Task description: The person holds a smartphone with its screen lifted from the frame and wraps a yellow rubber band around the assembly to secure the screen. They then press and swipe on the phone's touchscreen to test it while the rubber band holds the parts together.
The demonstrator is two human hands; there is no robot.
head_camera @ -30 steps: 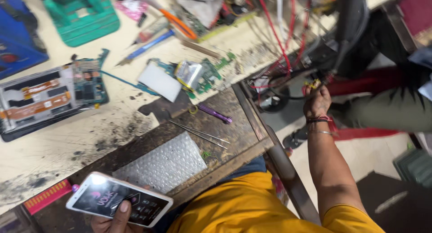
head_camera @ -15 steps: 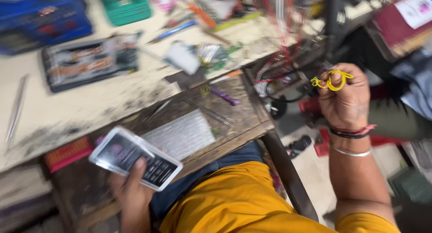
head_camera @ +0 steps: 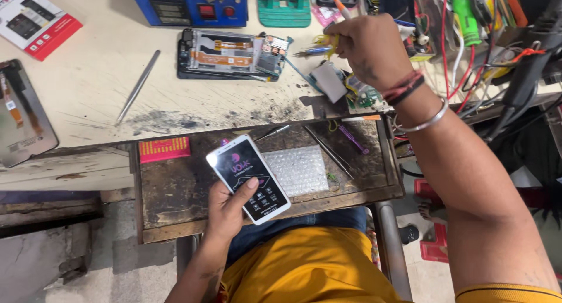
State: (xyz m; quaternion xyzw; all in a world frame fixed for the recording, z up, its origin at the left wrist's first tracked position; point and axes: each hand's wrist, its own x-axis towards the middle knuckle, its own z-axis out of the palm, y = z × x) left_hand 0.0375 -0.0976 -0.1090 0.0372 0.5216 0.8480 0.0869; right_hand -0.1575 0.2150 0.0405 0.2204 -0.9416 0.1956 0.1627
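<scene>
One white phone in left hand — right hand grips yellow tool.

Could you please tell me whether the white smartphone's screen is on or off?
On: the white smartphone in the left hand shows a lit screen with icons.

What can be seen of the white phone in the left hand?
The white phone is a slim slab with a white bezel around a dark, lit screen that shows a logo and rows of small icons. It lies face up and tilted, its top toward the upper left, over the worn wooden tray. The left hand takes it from below in a grip, the thumb resting on the screen. Beside it lies a piece of bubble wrap; whether the two touch cannot be told.
</scene>
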